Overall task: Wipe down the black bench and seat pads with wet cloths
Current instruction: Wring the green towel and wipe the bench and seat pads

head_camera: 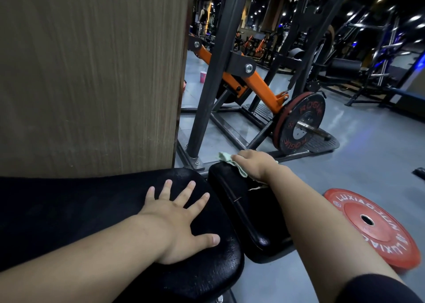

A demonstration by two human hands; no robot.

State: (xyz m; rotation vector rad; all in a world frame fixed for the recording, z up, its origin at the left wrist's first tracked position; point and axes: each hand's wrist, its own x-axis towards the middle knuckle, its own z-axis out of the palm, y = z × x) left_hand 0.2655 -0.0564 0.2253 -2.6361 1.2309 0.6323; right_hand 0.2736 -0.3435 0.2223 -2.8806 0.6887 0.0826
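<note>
A long black bench pad [69, 210] runs across the lower left, and a smaller black seat pad [248, 213] sits just to its right across a narrow gap. My left hand [181, 220] lies flat on the bench pad's right end with fingers spread, holding nothing. My right hand [255, 164] presses a pale green cloth [226, 159] onto the far end of the seat pad. Part of the cloth is hidden under that hand.
A wood-grain panel [92, 72] rises right behind the bench. Beyond the seat pad stands a black and orange plate-loaded machine [239, 77] with a black Rogue plate [301, 123]. A red plate [372, 226] lies on the grey floor at right. A pink cup [203, 76] stands on the floor.
</note>
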